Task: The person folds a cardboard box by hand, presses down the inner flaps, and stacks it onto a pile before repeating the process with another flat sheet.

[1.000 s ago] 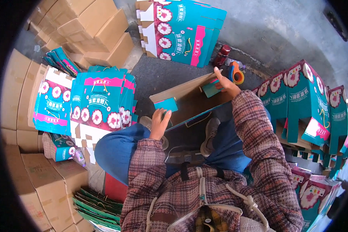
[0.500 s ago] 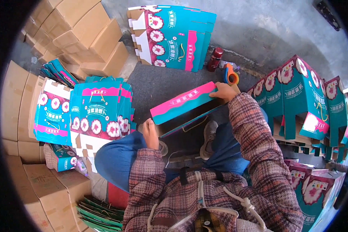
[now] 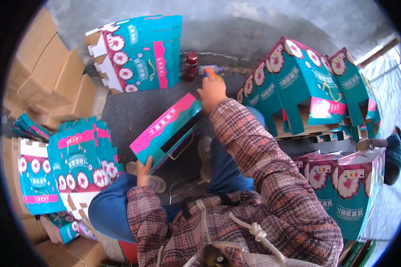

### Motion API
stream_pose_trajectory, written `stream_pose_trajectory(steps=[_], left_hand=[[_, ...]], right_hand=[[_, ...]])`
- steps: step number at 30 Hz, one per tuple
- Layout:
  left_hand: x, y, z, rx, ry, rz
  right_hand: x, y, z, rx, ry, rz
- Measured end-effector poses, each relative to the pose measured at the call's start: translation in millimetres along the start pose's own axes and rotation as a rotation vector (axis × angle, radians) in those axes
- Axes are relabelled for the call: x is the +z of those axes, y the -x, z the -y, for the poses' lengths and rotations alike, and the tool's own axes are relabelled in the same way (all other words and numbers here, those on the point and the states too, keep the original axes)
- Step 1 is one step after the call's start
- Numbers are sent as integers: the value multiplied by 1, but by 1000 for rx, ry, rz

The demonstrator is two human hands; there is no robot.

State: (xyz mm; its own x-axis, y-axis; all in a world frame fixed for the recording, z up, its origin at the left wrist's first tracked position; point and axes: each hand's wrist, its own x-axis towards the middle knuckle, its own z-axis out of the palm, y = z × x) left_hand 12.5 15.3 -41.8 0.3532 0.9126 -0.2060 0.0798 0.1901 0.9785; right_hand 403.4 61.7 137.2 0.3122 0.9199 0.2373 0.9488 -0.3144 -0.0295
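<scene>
Presently, a seated person in a plaid jacket and blue trousers holds a teal and pink carton [image 3: 169, 129] tilted above the knees, its pink edge uppermost and a dark opening showing on its side. Left hand [image 3: 143, 171] grips the carton's lower near corner, fingers closed on the edge. Right hand [image 3: 212, 91] is clamped on the carton's upper far end, with the arm stretched forward; an orange object shows just beyond the knuckles, but whether the hand touches it cannot be told. Carton sits between both hands, clear of the floor [image 3: 129, 111]. To the person's left, a fanned stack of flat carton blanks [image 3: 75, 155] lies on the floor, touching a further blank with flower print nearer the edge. Plain brown boxes [image 3: 53, 84] are piled beyond these, on the left. Ahead, another bundle of folded blanks [image 3: 140, 53] leans upright, and a dark red bottle [image 3: 190, 66] stands just beside it. To the right, assembled cartons [image 3: 298, 84] are stacked in a group, with more of them lower right. Another person [image 3: 390, 151] is partly visible at the far right edge.
</scene>
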Motion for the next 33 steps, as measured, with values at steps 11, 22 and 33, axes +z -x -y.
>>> stream_pose_trajectory(steps=[11, 22, 33], left_hand=[[-21, -12, 43, -16, 18, -62], [11, 16, -43, -547, 585, -220], [57, 21, -96, -395, 187, -109]], right_hand=[[12, 13, -7, -454, -469, 1211], [60, 7, -4, -83, -377, 533], [-6, 10, -16, -29, -416, 411]])
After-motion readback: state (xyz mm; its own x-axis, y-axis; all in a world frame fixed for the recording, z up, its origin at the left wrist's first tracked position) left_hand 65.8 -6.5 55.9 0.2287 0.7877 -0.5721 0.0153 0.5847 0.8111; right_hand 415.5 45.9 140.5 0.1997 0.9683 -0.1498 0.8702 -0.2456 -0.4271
